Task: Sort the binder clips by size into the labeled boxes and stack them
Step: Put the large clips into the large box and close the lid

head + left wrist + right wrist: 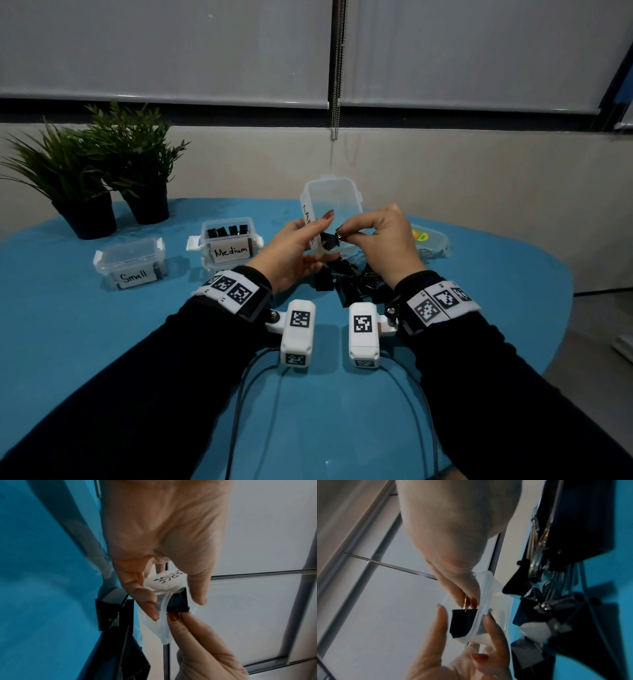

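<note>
Only the left wrist view shows the box (164, 582) labelled LARGE in full.

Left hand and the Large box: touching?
Touching. The left wrist view shows the left hand gripping the Large box, fingers and thumb on its walls; the head view agrees.

Held above the clip pile (349, 277): Large box (334, 202). Left of pile: Medium box (227, 245), then Small box (132, 262). Behind those, two potted plants (102, 164). Right of pile: lid (430, 240).
</note>
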### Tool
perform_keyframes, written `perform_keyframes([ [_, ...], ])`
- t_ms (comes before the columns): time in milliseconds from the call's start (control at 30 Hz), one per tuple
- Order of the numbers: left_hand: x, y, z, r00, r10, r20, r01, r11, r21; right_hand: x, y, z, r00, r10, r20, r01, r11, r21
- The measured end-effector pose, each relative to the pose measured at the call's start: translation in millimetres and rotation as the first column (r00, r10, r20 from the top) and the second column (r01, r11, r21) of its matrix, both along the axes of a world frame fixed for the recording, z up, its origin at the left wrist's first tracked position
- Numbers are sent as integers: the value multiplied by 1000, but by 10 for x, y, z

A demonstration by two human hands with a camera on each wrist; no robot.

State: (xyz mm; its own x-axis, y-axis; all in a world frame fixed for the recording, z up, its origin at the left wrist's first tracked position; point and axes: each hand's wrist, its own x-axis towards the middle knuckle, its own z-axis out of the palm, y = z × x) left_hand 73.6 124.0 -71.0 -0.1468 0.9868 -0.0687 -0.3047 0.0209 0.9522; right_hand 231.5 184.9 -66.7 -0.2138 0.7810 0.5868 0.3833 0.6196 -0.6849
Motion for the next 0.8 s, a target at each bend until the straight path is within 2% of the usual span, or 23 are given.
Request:
perform_keyframes([
  [133,-28,45,-42,999,33,-26,-34,999,-6,-27,40,-21,996,47,69,-47,999,-1],
  [267,-91,50,-69,996,90,1,-90,996,-6,-12,20,-7,977,70,202,-77,997,27],
  [500,-74,46,-52,996,57,-73,-57,998,-3,1,-28,41,990,45,133,-49,998,28],
  [700,-79,43,-70,996,65,-64,-64,998,9,9,-4,23,951,34,306,-42,999,21],
  [800,-48,41,-51,997,52,-64,-52,999,5,8,-16,31,979,49,199,-52,999,9],
])
